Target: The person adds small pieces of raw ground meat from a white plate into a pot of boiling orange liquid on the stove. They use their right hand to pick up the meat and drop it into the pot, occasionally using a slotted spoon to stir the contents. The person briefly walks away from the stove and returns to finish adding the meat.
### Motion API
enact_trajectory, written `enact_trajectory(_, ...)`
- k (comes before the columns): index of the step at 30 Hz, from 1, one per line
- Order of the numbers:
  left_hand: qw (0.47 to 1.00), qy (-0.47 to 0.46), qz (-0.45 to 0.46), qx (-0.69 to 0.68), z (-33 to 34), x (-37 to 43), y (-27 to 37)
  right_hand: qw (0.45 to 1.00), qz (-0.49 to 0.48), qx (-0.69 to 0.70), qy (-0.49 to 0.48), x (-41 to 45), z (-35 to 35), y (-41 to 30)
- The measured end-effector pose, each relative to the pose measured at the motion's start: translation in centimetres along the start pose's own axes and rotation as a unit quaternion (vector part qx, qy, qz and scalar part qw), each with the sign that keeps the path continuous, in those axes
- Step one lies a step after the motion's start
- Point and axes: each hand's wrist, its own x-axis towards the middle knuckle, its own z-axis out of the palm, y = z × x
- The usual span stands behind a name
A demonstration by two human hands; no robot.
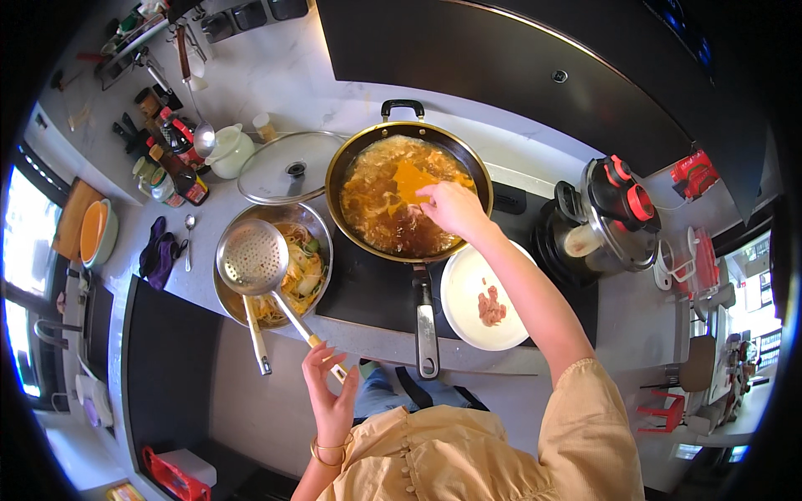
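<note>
Over a dark frying pan [404, 247] of bubbling orange-brown broth [382, 181], my right hand [454, 206] reaches with its fingertips down near the surface. A pinkish bit, perhaps meat, shows just below them; whether the fingers hold it cannot be told. My left hand [329, 385] is beside the handle end of a perforated skimmer [254, 255], fingers apart and curled, apparently not gripping it. The skimmer lies across a steel bowl [319, 219] of noodles and cabbage [307, 278]. Under my right forearm, a white plate [463, 294] carries a small heap of raw meat slices [492, 307].
A glass lid [276, 166] leans beside the pan. The pan's handle [426, 332] juts over the counter's front edge. Right of the hob stands a lidded pot [579, 238] with red-and-black parts on top. Sauce bottles [185, 172], a spoon [188, 244] and a dark cloth [161, 253] are at left.
</note>
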Motion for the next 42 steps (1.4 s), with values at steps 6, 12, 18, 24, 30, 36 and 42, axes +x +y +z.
enact_trajectory(6,1.000,0.004,-0.010,-0.015,0.1,-0.1,-0.3,0.993,0.083,0.077,-0.023,-4.9,-5.1,0.6)
enact_trajectory(12,0.999,-0.046,-0.018,-0.016,2.1,0.3,0.2,0.954,0.264,-0.006,-0.145,-16.7,4.6,11.8)
enact_trajectory(18,0.996,-0.088,0.014,0.011,3.4,0.7,1.1,0.959,0.270,0.037,-0.079,-19.2,9.4,13.9)
enact_trajectory(24,0.996,-0.091,0.018,0.018,3.9,0.1,1.1,0.958,0.261,0.075,-0.091,-18.3,4.2,12.2)
enact_trajectory(30,0.994,-0.081,0.036,0.056,3.4,-0.3,0.2,0.976,0.136,0.165,0.046,-10.9,-4.2,6.5)
enact_trajectory(36,0.997,-0.058,0.033,0.039,2.2,-0.2,0.8,0.993,0.047,0.016,0.108,-2.1,-1.2,5.1)
enact_trajectory(42,1.000,-0.008,-0.008,0.005,0.5,-0.9,0.2,0.993,0.047,-0.037,0.097,1.4,0.4,5.6)
